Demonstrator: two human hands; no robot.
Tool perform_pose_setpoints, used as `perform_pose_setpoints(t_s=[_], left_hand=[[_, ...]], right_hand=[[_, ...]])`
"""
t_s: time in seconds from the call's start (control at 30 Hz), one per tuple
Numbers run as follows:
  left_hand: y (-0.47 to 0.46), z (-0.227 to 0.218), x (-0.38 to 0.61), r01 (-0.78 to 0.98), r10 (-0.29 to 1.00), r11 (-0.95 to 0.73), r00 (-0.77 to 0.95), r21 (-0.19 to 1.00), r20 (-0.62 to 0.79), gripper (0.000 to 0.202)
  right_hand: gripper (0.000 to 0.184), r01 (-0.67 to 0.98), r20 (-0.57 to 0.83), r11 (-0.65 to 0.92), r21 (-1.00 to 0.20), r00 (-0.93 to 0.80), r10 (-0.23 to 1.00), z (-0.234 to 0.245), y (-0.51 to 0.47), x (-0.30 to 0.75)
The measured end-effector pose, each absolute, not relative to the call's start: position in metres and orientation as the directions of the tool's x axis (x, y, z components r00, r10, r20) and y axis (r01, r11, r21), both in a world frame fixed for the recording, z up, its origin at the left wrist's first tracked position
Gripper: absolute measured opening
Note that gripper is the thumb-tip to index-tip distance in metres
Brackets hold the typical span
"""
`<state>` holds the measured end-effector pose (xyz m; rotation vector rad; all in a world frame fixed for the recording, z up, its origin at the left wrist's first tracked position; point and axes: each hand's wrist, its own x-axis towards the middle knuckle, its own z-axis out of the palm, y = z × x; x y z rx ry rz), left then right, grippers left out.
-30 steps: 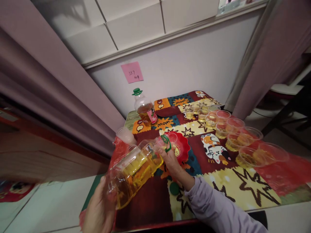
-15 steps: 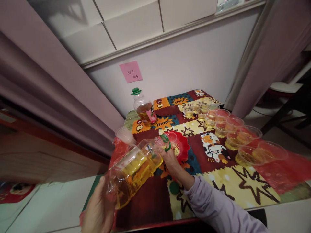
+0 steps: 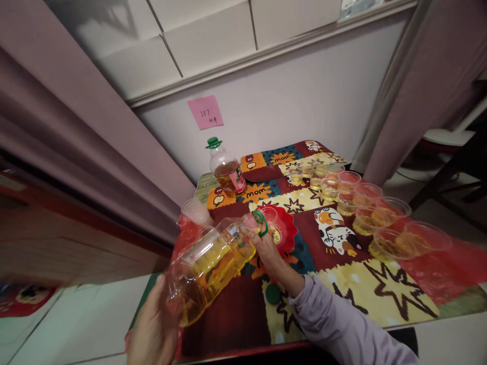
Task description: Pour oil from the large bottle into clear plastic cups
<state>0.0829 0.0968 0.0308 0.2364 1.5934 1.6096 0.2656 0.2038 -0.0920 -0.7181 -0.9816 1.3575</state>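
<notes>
A large clear plastic bottle (image 3: 209, 268) of yellow liquid lies tilted between my hands, its green-ringed neck toward the upper right. My left hand (image 3: 154, 324) grips its base end. Around the neck, my right hand (image 3: 261, 243) is closed. The bottle's mouth is over a clear plastic cup (image 3: 271, 214) that stands in a red scalloped dish (image 3: 287, 230). Whether liquid is flowing out I cannot make out. Just below my right wrist a green bottle cap (image 3: 273, 294) lies on the patterned mat.
Several clear cups (image 3: 367, 220) with pale yellow liquid stand in rows at the right. A second bottle (image 3: 228, 175) with a green hat-shaped cap is at the back left. Stacked cups (image 3: 196, 212) lie at the left edge. A pink note (image 3: 205, 112) is on the wall.
</notes>
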Motion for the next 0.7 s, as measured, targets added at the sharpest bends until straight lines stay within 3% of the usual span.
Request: perform_pose_setpoints(t_s=[0.13,0.7], left_hand=[[0.097,0.036,0.087,-0.401,0.650,0.147,-0.649,0.904,-0.394,0.023],[0.099,0.042,0.092,-0.441,0.657,0.147,-0.626,0.885,-0.421,0.024]], right_hand=[[0.050,-0.506,0.144,0.077,-0.859,-0.096,0.985,-0.094,0.204,0.265],[0.049,-0.450,0.114,0.070,-0.890,-0.072,0.991,-0.095,0.202,0.265]])
